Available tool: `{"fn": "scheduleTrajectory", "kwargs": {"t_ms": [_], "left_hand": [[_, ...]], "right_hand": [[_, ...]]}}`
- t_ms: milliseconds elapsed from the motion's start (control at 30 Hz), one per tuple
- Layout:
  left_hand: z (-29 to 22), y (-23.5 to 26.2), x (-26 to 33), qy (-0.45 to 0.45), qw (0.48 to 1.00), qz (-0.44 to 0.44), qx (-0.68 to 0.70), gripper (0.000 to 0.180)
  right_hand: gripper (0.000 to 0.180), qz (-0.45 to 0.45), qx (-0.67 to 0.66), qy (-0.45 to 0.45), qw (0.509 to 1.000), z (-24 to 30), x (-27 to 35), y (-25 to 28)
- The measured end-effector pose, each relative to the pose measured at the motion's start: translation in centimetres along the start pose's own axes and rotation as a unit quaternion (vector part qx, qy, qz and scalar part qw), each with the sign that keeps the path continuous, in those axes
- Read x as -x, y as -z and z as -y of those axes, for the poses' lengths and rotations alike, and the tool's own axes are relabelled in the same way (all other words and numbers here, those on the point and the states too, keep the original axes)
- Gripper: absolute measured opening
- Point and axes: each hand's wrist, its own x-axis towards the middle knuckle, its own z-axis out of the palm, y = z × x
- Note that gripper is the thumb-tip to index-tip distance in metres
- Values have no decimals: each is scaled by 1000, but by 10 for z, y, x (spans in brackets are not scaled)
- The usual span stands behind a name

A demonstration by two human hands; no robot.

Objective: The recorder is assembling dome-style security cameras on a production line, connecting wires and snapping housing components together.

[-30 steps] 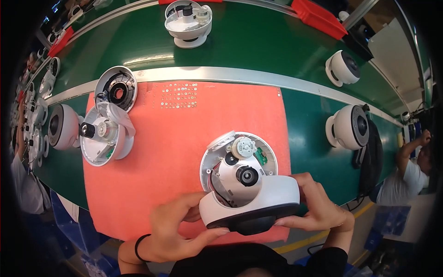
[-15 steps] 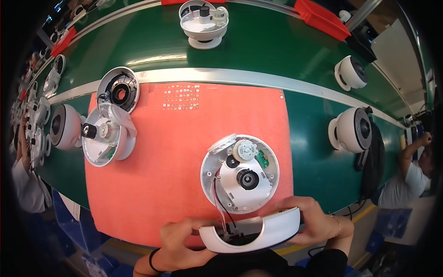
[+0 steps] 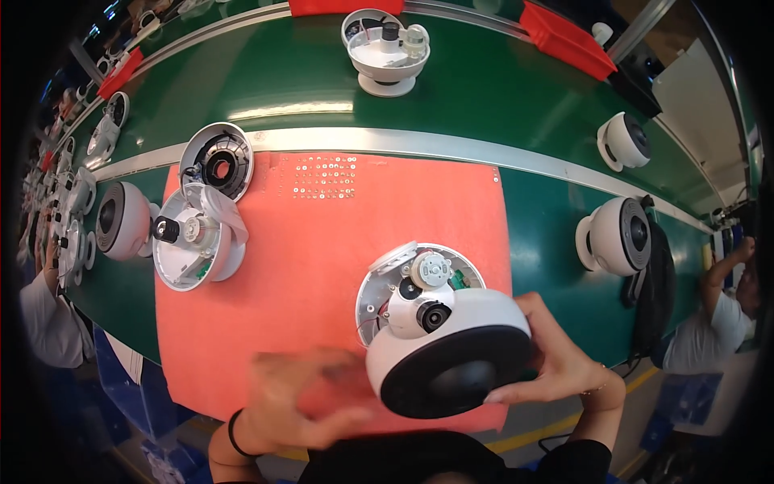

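Note:
My right hand (image 3: 556,355) grips a round white housing cover (image 3: 490,309) by its right side, thumb on its black front face. The cover is tilted, black face toward me, and hides the near part of an open white housing (image 3: 364,302) on the mat. Inside that housing show a silver motor (image 3: 431,269), a black lens-like barrel (image 3: 434,317) and part of a green circuit board. Left of the cover, my left hand (image 3: 286,395) is blurred by motion, its thumb and fingers apart with nothing seen between them.
An orange-pink mat (image 3: 266,298) lies on the green bench. At its left stand an opened white unit (image 3: 181,262) and its round cover (image 3: 242,161). Rows of small metal parts (image 3: 324,177) lie at the back. Closed white units (image 3: 129,220) flank the mat; a person (image 3: 709,323) sits at right.
The cover has turned from edge-on to black face toward me and moved up over the near part of the housing. My left hand has let go and moved left.

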Motion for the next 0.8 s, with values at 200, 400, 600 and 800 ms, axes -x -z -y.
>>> {"fn": "scheduleTrajectory", "kwargs": {"t_ms": [200,400,600,800], "left_hand": [[8,-18,3,-59,981,25,-183,47],[31,-24,3,-105,980,54,-163,50],[25,-16,-10,14,999,-48,16,42],[10,-7,-27,41,998,20,32,47]], "right_hand": [[74,-13,-120,-40,992,-10,0,8],[72,23,-70,-56,996,0,-12,14],[66,-7,-153,-109,982,4,-25,10],[65,26,-39,-82,996,12,-29,11]]}}
